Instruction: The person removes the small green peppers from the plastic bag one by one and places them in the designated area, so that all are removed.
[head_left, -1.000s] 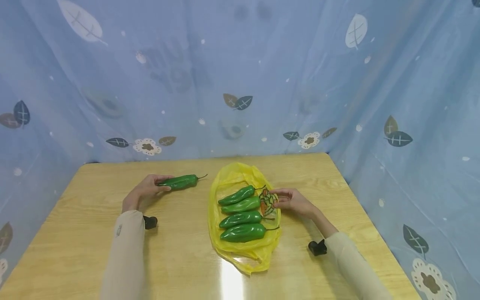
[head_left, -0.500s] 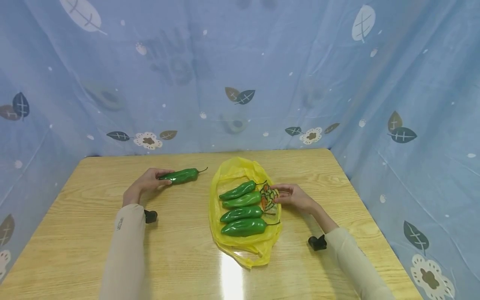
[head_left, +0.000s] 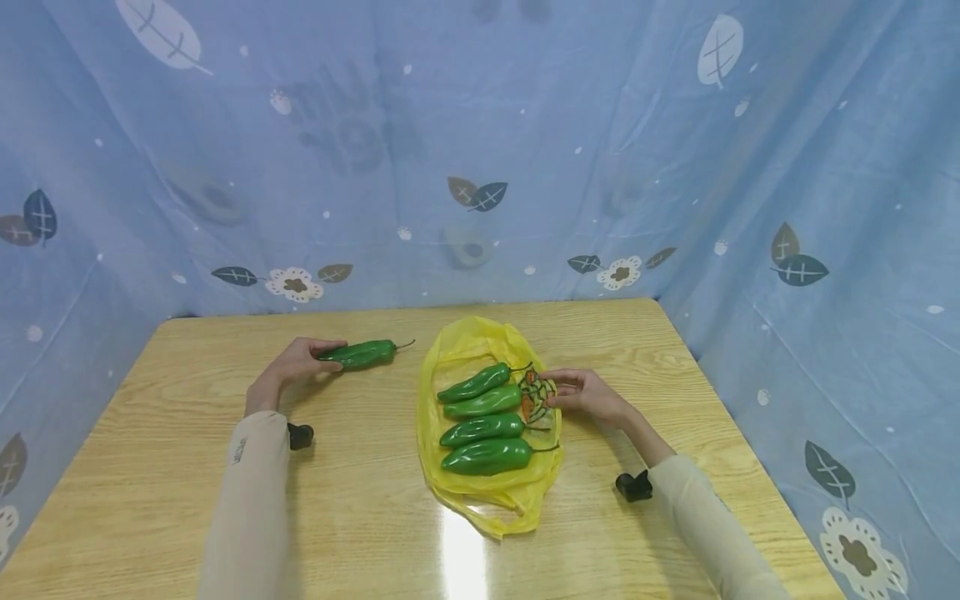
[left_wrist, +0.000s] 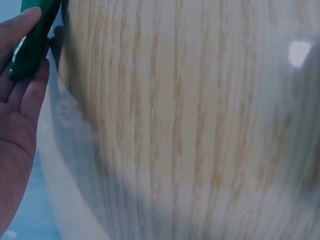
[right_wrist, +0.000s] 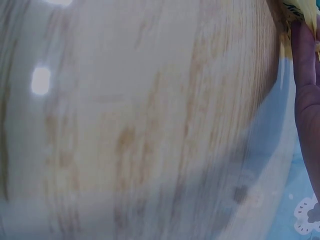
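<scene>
My left hand [head_left: 298, 363] grips the blunt end of a long green pepper [head_left: 369, 354] at the table's back left, its stem pointing right. In the left wrist view, the thumb and fingers hold this green pepper [left_wrist: 31, 52] from both sides. Right of it a yellow plastic bag [head_left: 450, 337] lies spread on the table, with several green peppers [head_left: 486, 457] in a column on it, stems to the right. My right hand [head_left: 592, 398] pinches the bag's right edge beside a patterned orange-and-green patch [head_left: 534, 398]. In the right wrist view, yellow plastic [right_wrist: 310, 12] shows at the fingertips.
The wooden table [head_left: 360, 500] ends at a blue patterned curtain [head_left: 375, 150] behind and on both sides. A black wrist camera [head_left: 301, 436] sits at the left wrist, another black camera [head_left: 634, 486] at the right. Glare brightens the table's front middle.
The head view has tilted slightly, so everything sits a little higher in it. Both hands, the held pepper and the bag keep their places.
</scene>
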